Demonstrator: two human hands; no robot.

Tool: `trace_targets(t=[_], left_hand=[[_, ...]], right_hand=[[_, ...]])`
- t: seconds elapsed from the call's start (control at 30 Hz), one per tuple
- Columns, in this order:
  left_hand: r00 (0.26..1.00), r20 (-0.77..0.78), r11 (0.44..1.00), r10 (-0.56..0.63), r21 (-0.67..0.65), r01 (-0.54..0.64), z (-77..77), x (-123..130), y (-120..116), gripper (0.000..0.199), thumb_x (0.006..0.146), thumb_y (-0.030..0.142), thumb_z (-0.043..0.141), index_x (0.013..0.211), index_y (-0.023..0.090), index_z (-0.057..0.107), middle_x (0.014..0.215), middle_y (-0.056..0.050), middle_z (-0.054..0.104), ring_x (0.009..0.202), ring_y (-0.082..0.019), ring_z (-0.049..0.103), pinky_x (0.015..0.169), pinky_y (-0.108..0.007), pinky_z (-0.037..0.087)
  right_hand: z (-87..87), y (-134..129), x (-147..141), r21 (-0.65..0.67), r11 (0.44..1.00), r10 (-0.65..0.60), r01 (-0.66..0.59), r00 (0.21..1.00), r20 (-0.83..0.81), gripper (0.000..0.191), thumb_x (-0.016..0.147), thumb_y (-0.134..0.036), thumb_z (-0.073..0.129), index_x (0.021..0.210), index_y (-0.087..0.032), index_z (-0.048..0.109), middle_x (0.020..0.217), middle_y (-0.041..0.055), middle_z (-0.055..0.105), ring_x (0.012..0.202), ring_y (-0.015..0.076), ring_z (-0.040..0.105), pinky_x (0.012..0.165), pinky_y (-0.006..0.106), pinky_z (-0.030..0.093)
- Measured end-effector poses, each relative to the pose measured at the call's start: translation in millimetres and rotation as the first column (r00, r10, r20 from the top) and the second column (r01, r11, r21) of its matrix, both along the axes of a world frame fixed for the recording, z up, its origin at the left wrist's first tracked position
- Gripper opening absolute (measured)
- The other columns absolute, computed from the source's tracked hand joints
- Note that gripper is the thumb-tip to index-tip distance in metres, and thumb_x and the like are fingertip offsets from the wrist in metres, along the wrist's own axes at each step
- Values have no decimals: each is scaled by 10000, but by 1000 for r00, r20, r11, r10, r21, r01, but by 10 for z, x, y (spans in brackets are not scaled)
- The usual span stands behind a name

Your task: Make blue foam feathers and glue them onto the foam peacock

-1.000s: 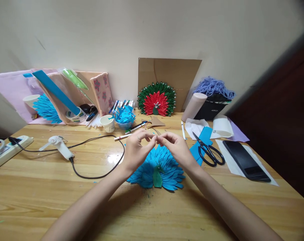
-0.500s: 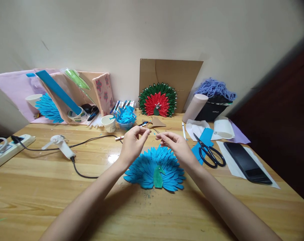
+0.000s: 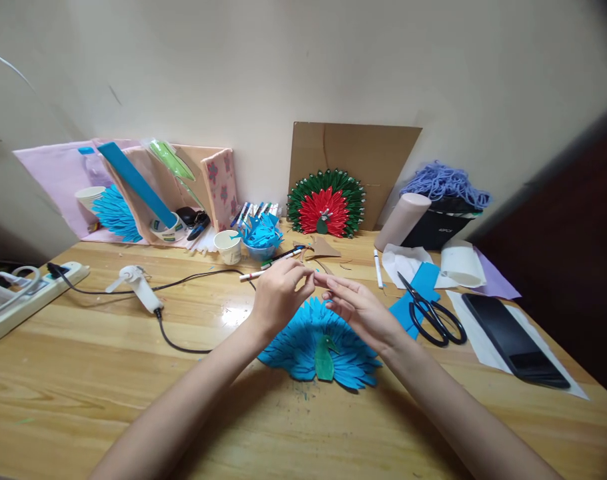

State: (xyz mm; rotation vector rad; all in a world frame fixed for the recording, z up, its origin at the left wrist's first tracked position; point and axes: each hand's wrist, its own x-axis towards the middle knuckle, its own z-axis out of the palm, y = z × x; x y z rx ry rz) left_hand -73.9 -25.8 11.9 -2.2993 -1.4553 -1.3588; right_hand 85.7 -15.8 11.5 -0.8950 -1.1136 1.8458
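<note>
Above the blue peacock (image 3: 288,347), my left hand (image 3: 282,297) is closed in a pinch; whatever it holds, if anything, is too small to make out. Its fingertips meet those of my right hand (image 3: 361,310), whose fingers are stretched out and slightly parted. Layered blue feather-shaped pieces form the peacock's fan, with a green body (image 3: 325,360) at the front. It lies on the wooden table below my hands, partly covered by them.
Black-handled scissors (image 3: 436,323) rest over blue strips (image 3: 426,277), beside a phone (image 3: 513,339) on white paper. A white glue gun (image 3: 138,290) with a black cord stands left. Behind are a bowl of blue pieces (image 3: 262,233), a paper cup (image 3: 228,247) and a red-green peacock (image 3: 308,207) against cardboard (image 3: 353,147).
My hands have come together, from fingertips apart to fingertips touching. My right hand's fingers have straightened out. The whole view has shifted slightly, so the table things appear further right.
</note>
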Motion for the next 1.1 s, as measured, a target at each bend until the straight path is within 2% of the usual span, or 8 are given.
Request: trace_targets(t=[0.27,0.4,0.47,0.53,0.6,0.73,0.9,1.1], left_hand=[[997,74,999,36,4,-36,89,-72,15,113,796,193,505,727,151,584,715,-42,617,695,-144,553,661,-259,431],[969,165,983,185,-24,-183,192,-346,131,135,826,239,473,783,153,567,743,-41,600,684,-134,543,669,-253,425],[899,233,928,370,-50,-369,222,-615,232,184,849,277,429,817,150,559,794,-64,601,714,-147,548,660,-258,421],[798,253,835,547,-106,-539,214,-926,332,232,863,298,385,836,145,558,826,-83,611,761,-172,555,668,-274,413],[741,184,762,646,-209,-613,165,-1213,406,264,846,335,407,781,145,580,781,-82,629,738,-188,565,654,-284,405],[762,93,745,641,-313,-589,2,-1541,465,279,739,405,552,696,146,646,683,-66,659,646,-188,587,606,-273,404],[829,69,803,555,-304,-512,-154,-1590,501,191,715,225,556,831,151,689,809,-67,688,740,-184,613,696,-269,437],[838,37,835,544,-120,-537,14,-1428,452,143,692,211,582,798,189,675,1026,-72,592,968,-226,528,842,-351,404]], right_hand=[[51,-95,-39,51,986,163,-158,978,-128,316,814,-318,551,1126,-294,591,1300,13,472,781,77,517,623,161,448],[94,-91,-13,100,981,180,-168,976,-122,354,825,-316,539,1179,-301,545,1274,33,490,767,88,512,632,179,451],[95,-68,8,115,985,138,-127,986,-96,317,823,-323,541,1136,-288,580,1227,37,525,743,86,507,630,181,449],[78,-39,24,125,988,98,-89,993,-68,269,816,-329,549,1067,-269,623,1172,41,559,717,81,502,630,183,445],[46,-9,29,126,989,77,-72,996,-35,236,806,-341,560,1004,-249,650,1112,45,588,694,77,500,629,188,442],[-43,49,23,105,992,66,-69,997,34,206,782,-370,584,886,-214,668,940,39,627,659,73,508,614,192,433],[-135,130,40,61,998,-14,8,995,103,221,708,-395,657,725,-175,631,746,11,589,605,67,493,572,180,416],[-190,170,59,148,989,-21,-8,981,193,265,667,-417,681,650,-171,583,634,-12,541,578,81,460,544,198,374]])
